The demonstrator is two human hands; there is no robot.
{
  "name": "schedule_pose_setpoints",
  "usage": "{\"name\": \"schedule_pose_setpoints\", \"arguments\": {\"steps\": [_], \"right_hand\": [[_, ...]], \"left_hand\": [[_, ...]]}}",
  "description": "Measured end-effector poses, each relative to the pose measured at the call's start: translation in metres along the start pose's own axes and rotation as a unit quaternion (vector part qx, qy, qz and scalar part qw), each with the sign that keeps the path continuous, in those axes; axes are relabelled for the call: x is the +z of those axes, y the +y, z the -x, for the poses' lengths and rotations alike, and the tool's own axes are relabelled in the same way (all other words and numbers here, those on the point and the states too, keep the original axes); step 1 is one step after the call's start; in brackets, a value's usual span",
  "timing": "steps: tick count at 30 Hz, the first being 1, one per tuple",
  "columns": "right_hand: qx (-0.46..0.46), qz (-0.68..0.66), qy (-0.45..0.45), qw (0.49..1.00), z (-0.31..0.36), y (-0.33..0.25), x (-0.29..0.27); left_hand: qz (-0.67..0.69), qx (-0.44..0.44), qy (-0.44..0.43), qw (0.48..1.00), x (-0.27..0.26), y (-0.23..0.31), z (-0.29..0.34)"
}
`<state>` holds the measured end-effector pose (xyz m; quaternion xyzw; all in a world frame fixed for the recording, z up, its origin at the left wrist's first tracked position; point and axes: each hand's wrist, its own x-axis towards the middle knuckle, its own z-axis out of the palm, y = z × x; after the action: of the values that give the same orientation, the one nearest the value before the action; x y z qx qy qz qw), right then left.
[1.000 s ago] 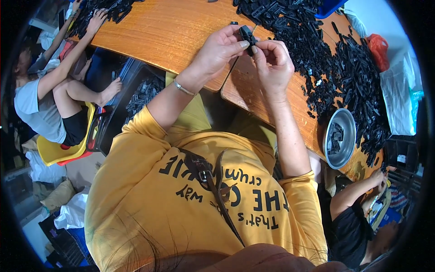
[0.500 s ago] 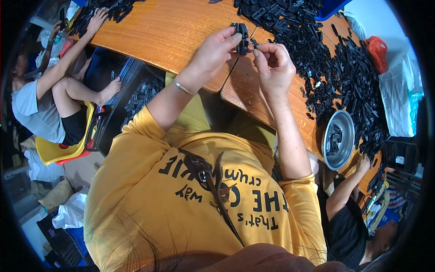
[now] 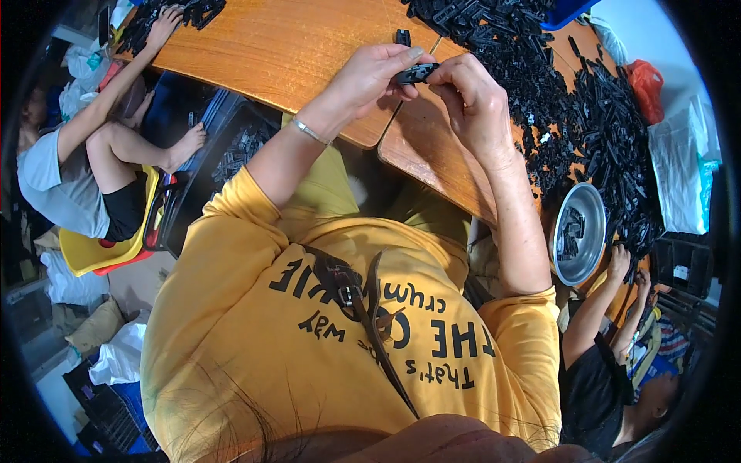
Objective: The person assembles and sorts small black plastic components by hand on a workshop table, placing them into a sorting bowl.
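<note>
Above the near edge of the wooden table (image 3: 285, 54), my left hand (image 3: 370, 77) grips a small black plastic part (image 3: 417, 73) between thumb and fingers. My right hand (image 3: 471, 96) is closed at the part's right end, its fingertips pinched against it. Whether a smaller piece sits in that pinch is hidden. Another short black piece (image 3: 402, 37) shows just beyond my left fingers; I cannot tell whether it is held too. Beyond my right hand spreads a heap of small black plastic pieces (image 3: 532, 85).
A metal bowl (image 3: 580, 266) with black pieces stands at the table's right edge, beside a pile of longer black parts (image 3: 625, 154). A person in grey (image 3: 58, 185) works at far left, another in black (image 3: 594, 386) at lower right. A red bag (image 3: 643, 91) lies at the back right.
The black part has turned from upright to nearly level in my left hand. My right hand has moved up against it; before, it held a tiny black piece apart from it.
</note>
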<state>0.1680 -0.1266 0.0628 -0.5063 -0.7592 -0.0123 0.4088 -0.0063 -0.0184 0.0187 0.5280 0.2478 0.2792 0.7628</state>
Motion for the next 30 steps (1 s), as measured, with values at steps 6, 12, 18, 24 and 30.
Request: {"name": "schedule_pose_setpoints", "arguments": {"steps": [6, 12, 18, 24, 30], "right_hand": [[-0.01, 0.024, -0.049, 0.998, 0.003, 0.0, -0.007], [0.029, 0.006, -0.044, 0.999, 0.02, 0.008, 0.005], [0.268, -0.055, -0.09, 0.958, 0.03, 0.009, 0.037], [0.306, -0.208, -0.13, 0.92, 0.03, -0.018, 0.084], [0.261, -0.061, -0.09, 0.959, 0.046, 0.039, 0.046]], "left_hand": [[-0.062, -0.019, -0.025, 0.998, -0.004, -0.001, 0.003], [-0.091, -0.015, -0.052, 0.994, -0.003, -0.004, 0.019], [-0.133, 0.073, -0.038, 0.988, -0.006, -0.009, 0.038], [-0.212, 0.023, -0.02, 0.977, -0.052, -0.003, 0.074], [-0.661, 0.046, -0.009, 0.749, -0.136, 0.078, 0.141]]}}
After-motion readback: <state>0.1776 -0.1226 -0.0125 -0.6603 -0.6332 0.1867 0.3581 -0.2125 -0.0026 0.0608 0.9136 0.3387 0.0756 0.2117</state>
